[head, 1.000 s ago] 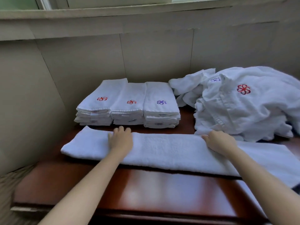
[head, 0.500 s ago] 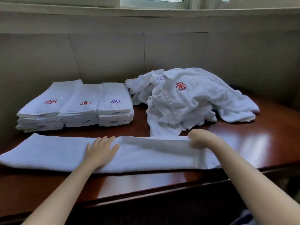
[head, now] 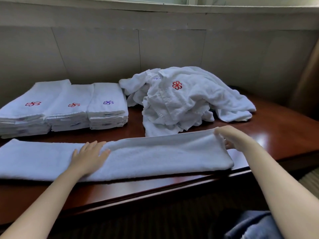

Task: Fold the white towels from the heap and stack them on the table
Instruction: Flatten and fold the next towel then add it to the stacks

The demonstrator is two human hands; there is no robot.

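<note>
Lying in a long band across the front of the dark wooden desk, the white towel runs off the picture's left edge. Beyond that end stand three stacks of folded towels in a row, two topped with a red flower mark and the rightmost with a purple one. Next along, the left hand rests flat on the towel, its grip apart, fingers straight and spread, palm pressing the cloth. Farther right and beyond the towel sits the heap of unfolded white towels, a red mark showing on top, its lower edge touching the towel's far side. At the band's right end the right hand has its grip clamped on the towel, fingers curled round the doubled-over end, which is raised a little above the desk just beside the heap.
</note>
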